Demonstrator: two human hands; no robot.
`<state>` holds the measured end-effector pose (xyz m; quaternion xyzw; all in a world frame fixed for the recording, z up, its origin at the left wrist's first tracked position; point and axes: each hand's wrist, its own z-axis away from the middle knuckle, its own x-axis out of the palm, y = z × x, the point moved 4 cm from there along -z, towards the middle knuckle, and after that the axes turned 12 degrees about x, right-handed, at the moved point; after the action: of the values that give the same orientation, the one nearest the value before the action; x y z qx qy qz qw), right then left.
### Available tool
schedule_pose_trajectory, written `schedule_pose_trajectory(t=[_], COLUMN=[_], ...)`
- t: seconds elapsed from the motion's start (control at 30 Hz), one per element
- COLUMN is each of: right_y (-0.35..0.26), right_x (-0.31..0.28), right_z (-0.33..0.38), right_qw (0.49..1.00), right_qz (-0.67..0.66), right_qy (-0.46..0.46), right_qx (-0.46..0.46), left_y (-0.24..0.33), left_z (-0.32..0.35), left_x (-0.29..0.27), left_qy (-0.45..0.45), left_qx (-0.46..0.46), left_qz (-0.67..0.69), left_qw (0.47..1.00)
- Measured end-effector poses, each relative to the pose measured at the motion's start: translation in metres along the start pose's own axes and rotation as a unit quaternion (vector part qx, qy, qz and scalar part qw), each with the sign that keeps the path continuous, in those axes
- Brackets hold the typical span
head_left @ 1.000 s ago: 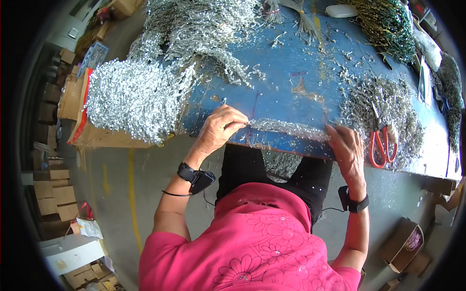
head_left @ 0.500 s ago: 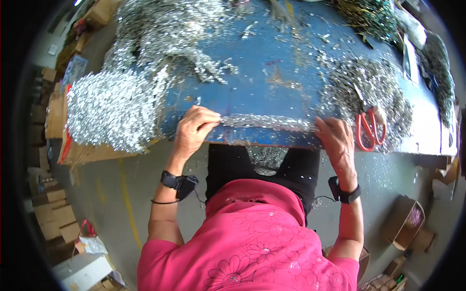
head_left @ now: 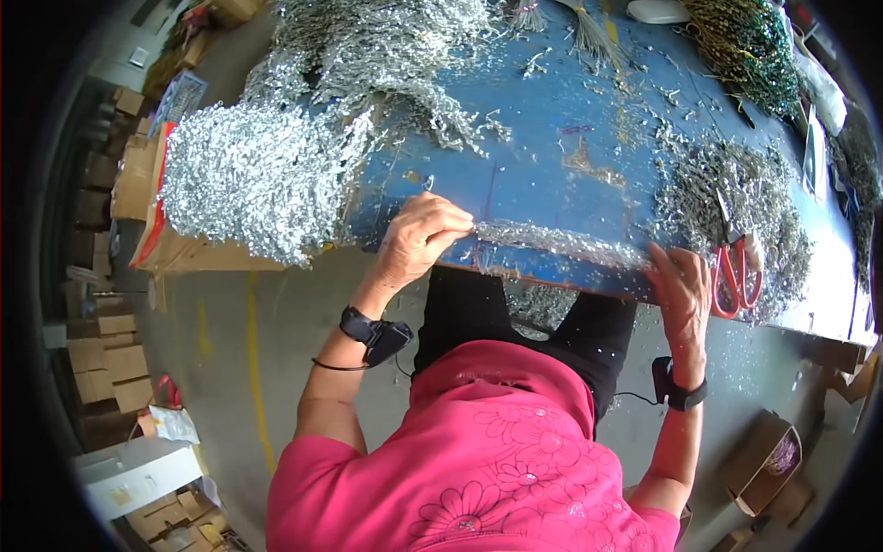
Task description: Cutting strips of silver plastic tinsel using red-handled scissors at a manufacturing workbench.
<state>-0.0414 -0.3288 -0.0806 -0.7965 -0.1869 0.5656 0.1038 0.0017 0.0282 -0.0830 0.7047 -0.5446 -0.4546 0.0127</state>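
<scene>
A narrow strip of silver tinsel (head_left: 561, 242) lies along the near edge of the blue table. My left hand (head_left: 418, 237) pinches its left end between thumb and fingertips. At the opposite end my right hand (head_left: 681, 287) has its fingers closed over the tinsel; the fingertips partly cover that end. Just right of my right hand, scissors with red handles (head_left: 726, 281) rest on a heap of silver tinsel clippings (head_left: 736, 184). A large bundle of silver tinsel (head_left: 253, 179) sits to the left of my left hand.
More silver tinsel (head_left: 386, 46) spreads over the far left of the blue table (head_left: 533, 120). Green and gold tinsel (head_left: 745, 51) lies at the far right. A cardboard box (head_left: 763, 460) stands on the floor at right, and stacked cartons (head_left: 115, 354) line the left.
The view has turned, so the table and both hands appear farther right and slightly tilted. Both hands keep their hold on the tinsel strip's ends.
</scene>
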Motion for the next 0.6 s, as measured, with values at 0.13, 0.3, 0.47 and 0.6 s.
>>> schedule_pose_trajectory(t=[0.13, 0.3, 0.47, 0.6], right_y=[-0.0023, -0.0004, 0.0006, 0.0072], right_x=[0.0003, -0.0035, -0.0092, -0.0058], right_z=[-0.0007, 0.0010, 0.0034, -0.0001], right_qw=[1.000, 1.000, 1.000, 0.999], right_qz=[0.001, -0.007, -0.008, -0.011], right_qy=[-0.003, -0.002, 0.002, -0.032], right_qx=[0.005, 0.003, 0.011, 0.007], left_y=[0.0006, -0.0009, -0.0013, 0.0018], left_z=[0.0039, 0.0026, -0.0032, 0.0019], left_x=[-0.0031, -0.0006, 0.0025, -0.0022], left_qy=[-0.007, -0.014, -0.019, -0.010], left_qx=[-0.016, 0.000, 0.013, -0.005], left_qz=[-0.008, -0.001, -0.005, -0.025], left_qw=[1.000, 1.000, 1.000, 1.000])
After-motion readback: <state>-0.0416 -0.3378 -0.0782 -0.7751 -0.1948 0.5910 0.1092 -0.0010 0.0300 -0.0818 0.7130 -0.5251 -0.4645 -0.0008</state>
